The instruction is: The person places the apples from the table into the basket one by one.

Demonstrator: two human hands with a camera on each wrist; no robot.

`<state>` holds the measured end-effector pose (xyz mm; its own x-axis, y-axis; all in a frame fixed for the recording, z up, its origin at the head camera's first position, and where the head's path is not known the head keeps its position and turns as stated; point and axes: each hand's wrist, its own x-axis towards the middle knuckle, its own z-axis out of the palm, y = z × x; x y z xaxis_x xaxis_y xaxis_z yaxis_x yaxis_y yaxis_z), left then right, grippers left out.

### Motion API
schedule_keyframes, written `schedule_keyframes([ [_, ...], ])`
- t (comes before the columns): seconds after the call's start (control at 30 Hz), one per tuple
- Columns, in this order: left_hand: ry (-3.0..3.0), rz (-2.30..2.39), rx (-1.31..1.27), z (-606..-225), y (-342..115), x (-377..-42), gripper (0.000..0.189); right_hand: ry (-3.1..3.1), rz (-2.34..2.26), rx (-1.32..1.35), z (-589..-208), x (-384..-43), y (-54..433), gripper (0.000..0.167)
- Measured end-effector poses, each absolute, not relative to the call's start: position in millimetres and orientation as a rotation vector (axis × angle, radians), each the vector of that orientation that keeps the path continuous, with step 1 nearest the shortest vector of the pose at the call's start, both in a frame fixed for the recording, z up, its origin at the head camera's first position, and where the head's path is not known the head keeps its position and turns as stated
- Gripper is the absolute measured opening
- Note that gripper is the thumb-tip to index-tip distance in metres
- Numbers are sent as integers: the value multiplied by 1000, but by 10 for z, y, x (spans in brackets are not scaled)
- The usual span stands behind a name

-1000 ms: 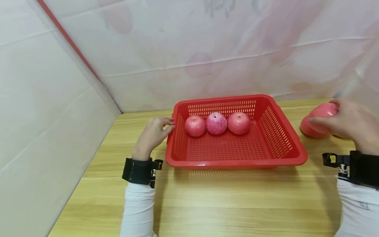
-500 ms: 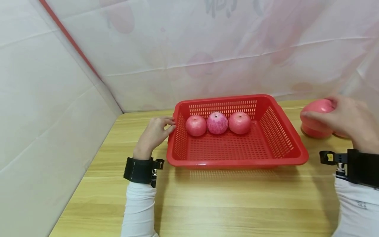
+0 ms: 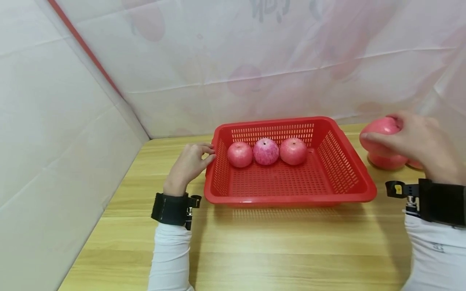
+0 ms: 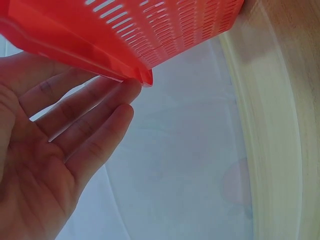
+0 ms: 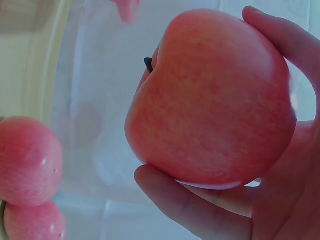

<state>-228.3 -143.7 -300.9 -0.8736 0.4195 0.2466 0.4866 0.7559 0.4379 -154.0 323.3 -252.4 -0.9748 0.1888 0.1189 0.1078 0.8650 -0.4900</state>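
Observation:
My right hand grips a red apple at the table's right side. In the right wrist view the apple shows its dark stem, with fingers and thumb around it. Two more red apples sit below and beside it, a nearer apple and a partly hidden apple. The red plastic basket stands mid-table with three apples in a row at its back: a red apple, a streaked purplish apple and a red apple. My left hand touches the basket's left rim with extended fingers.
A wooden table bears everything. Pale printed cloth hangs along its back edge, with a plain pale wall at the left. Black camera straps sit on both wrists.
My right hand has lifted the apple and carried it slightly up and left, exposing more of the apples beneath. My left hand and the basket stay about where they were.

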Motion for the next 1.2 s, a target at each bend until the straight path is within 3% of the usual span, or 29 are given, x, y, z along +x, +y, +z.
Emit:
schedule_keyframes([
  [0.63, -2796, -737, -764, -2988, -1423, -2313, 20, -2835, 919, -103, -2332, -1593, 3070, 89],
  [1.0, -2808, -759, -744, -3024, -1442, -2289, 21, -2803, 786, -134, -2268, -1619, 2914, 79],
  [1.2, -2816, -770, -728, -3023, -1443, -2299, 21, -2836, 790, -156, -2203, -1643, 2855, 84],
])
